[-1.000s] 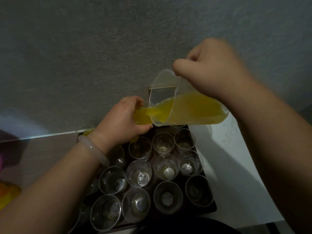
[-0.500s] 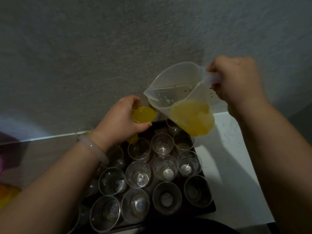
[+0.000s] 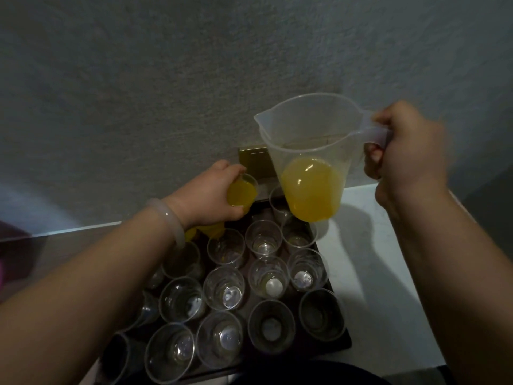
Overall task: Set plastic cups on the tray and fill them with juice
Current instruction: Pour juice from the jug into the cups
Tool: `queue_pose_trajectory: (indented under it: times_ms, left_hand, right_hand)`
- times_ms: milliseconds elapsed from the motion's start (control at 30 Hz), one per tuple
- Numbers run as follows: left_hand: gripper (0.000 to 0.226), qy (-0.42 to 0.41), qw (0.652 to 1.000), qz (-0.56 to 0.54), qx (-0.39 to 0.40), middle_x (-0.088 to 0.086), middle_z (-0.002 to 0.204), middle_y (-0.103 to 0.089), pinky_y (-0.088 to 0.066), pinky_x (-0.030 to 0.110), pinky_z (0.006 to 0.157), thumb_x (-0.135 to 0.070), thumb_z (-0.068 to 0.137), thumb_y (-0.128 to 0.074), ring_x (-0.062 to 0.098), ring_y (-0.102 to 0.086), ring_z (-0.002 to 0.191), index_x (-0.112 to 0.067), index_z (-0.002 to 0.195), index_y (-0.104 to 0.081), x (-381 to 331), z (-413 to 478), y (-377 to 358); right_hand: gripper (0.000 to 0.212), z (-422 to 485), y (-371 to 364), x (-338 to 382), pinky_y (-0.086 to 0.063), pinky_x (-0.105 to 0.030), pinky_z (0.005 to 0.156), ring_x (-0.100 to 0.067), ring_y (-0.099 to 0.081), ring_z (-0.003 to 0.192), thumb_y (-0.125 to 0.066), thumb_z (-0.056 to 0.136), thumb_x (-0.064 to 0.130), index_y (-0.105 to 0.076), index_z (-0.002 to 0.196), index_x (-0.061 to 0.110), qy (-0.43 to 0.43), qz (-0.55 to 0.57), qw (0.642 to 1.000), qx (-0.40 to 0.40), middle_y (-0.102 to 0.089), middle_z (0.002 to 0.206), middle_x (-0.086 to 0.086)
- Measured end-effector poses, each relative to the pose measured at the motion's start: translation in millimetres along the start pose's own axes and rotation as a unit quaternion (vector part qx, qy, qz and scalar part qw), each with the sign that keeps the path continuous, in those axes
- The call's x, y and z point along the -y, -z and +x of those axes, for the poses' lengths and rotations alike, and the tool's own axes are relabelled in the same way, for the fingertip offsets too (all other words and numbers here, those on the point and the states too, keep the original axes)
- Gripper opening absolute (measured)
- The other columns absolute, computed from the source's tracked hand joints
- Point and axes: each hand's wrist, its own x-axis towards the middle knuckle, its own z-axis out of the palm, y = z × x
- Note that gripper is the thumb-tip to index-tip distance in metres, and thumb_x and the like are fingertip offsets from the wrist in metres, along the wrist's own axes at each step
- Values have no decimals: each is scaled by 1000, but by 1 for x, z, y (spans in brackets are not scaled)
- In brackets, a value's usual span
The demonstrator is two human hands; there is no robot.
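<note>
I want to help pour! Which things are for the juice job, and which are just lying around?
For the job: jug in right hand; full cup in left hand; empty cups; tray.
Just there: bracelet; gold plate behind the tray.

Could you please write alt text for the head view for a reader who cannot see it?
The right hand holds a jug of yellow juice, while the left hand grips a filled cup at the far edge of a dark tray of mostly empty cups.
</note>
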Motion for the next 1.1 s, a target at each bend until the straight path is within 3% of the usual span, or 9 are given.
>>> queue_pose_trajectory:
  times_ms: [233, 433, 667, 900, 1100]
  left_hand:
    - [76, -35, 991, 106, 68, 3, 138, -40, -39, 26, 93, -32, 75, -75, 20, -46, 120, -19, 140, -36, 0, 14, 0]
    - [75, -67, 974, 179, 119, 2, 140, -43, -38, 28, 98, -31, 77, -74, 20, -42, 127, -20, 141, -36, 4, 25, -11]
    - [74, -68, 971, 187, 131, 2, 140, -42, -41, 32, 100, -28, 78, -74, 20, -44, 126, -20, 141, -36, 10, 32, -20]
    - [78, -66, 972, 178, 138, 3, 149, -34, -30, 24, 104, -29, 83, -70, 19, -35, 134, -17, 147, -28, 10, 30, -24]
    - [84, -54, 971, 181, 146, 3, 154, -25, -28, 28, 109, -30, 84, -69, 21, -31, 137, -18, 150, -19, 12, 29, -28]
  right_hand:
    - [50, 1, 3, -6, -23, -20, 42, -11, -30, 37, -51, 82, 18, -48, 32, 17, -16, 23, 1000, 0, -36, 45, -1]
    - [35, 2, 4, -4, -25, -20, 42, -11, -30, 38, -51, 66, 29, -48, 34, 17, -13, 16, 1000, -1, -38, 46, -2]
    - [38, 3, 6, -6, -25, -21, 43, -11, -31, 39, -52, 74, 25, -48, 37, 17, -12, 20, 1000, 10, -38, 47, -2]
    - [40, 5, 9, -6, -25, -20, 42, -11, -30, 39, -52, 77, 23, -45, 38, 17, -8, 30, 999, 6, -36, 44, 0]
    - [43, 3, 12, -7, -24, -20, 43, -11, -30, 40, -50, 84, 17, -42, 41, 19, -21, 37, 999, -3, -35, 46, -1]
